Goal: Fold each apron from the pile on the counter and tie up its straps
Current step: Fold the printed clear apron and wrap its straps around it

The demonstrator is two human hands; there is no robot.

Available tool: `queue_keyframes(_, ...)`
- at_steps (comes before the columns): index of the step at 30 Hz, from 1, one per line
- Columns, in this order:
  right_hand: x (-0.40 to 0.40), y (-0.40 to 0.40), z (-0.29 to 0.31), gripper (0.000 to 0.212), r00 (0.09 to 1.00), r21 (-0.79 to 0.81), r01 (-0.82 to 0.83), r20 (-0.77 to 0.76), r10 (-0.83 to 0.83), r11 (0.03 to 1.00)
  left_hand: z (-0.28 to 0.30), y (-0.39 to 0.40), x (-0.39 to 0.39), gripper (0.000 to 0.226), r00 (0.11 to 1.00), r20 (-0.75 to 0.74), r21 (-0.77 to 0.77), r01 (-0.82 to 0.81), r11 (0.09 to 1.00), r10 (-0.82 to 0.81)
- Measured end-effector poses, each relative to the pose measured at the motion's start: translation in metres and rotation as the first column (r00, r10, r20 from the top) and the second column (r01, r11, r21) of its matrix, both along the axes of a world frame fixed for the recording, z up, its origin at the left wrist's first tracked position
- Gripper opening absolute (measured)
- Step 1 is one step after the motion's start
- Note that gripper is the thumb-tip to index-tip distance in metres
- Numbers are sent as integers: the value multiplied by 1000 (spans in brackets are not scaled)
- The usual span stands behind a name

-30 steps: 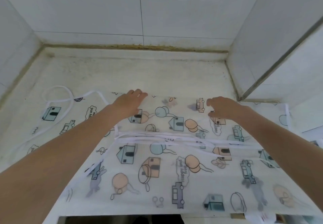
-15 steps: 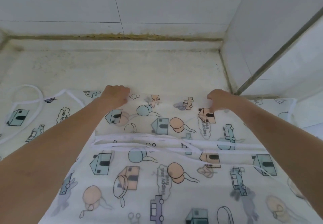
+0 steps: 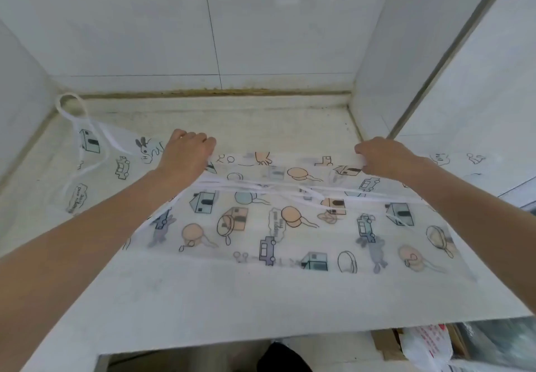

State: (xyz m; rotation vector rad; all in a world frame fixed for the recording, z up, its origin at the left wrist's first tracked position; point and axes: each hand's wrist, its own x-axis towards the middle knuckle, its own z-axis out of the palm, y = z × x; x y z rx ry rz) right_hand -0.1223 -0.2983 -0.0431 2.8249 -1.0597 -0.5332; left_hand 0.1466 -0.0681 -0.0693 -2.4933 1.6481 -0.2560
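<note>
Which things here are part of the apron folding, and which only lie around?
Part of the job:
- apron, spread on the counter
- white straps lying across it
- left hand and right hand, gripping its far edge

Just lying about:
- plastic bag below the counter
- cardboard beside it

A home kitchen nook: pale stone counter (image 3: 261, 299) set into white tiled walls (image 3: 275, 23) with grimy grout.
</note>
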Motion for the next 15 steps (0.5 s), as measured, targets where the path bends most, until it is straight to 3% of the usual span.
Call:
queue_keyframes(3, -25, 47, -12, 15, 990, -51, -103, -106, 97, 993, -27, 56, -31, 29, 991, 49, 54, 122, 991, -125)
queue_keyframes(8, -57, 104, -69, 37, 964, 20, -165, -210, 166, 986, -72, 106, -58, 41, 991, -3, 215, 131, 968, -133)
queue_keyframes(12, -61, 142, -101, 60, 933, -86, -357, -69, 352, 930, -90, 114, -64, 40, 993, -81, 347, 104, 932, -81)
queue_keyframes(15, -52, 152, -120, 59, 905, -142, -422, 1, 426, 896, -92, 114, -65, 30, 984, -136, 352, 159, 922, -118)
